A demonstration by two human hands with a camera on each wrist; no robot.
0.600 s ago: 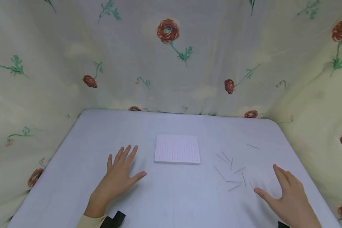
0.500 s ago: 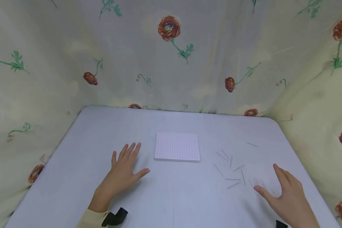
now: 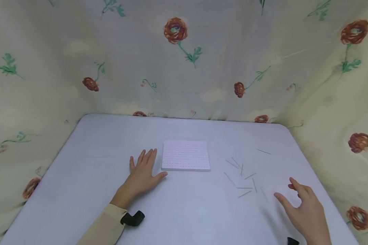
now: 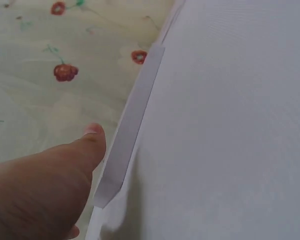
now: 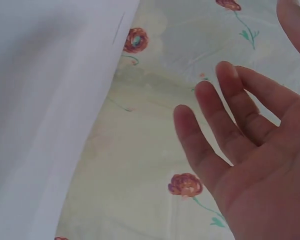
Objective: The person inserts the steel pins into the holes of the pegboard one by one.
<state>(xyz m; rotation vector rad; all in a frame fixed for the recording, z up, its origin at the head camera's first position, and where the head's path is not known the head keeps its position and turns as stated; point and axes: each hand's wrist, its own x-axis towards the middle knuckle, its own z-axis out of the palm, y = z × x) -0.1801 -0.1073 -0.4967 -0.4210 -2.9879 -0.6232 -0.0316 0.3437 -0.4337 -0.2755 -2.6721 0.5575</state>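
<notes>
A flat white board (image 3: 185, 154) dotted with rows of small holes lies near the middle of the table. Beside its left edge is my left hand (image 3: 142, 177), palm down with fingers spread and the thumb near the front left corner. In the left wrist view the thumb (image 4: 80, 150) shows next to the board's pale side (image 4: 127, 131). Several thin grey sticks (image 3: 244, 188) lie scattered to the right of the board. To the right of them my right hand (image 3: 306, 209) hovers over the table, fingers loosely bent and holding nothing, as the right wrist view of the hand (image 5: 260, 167) also shows.
A white cloth covers the table (image 3: 184, 211), whose right edge runs close to my right hand. One lone stick (image 3: 264, 151) lies farther back than the others. Flower-printed curtain (image 3: 214, 92) surrounds the back and both sides.
My left hand has moved right and farther forward, up to the board's left edge. My right hand has stayed in nearly the same place, its fingers bending more. The view has shifted slightly.
</notes>
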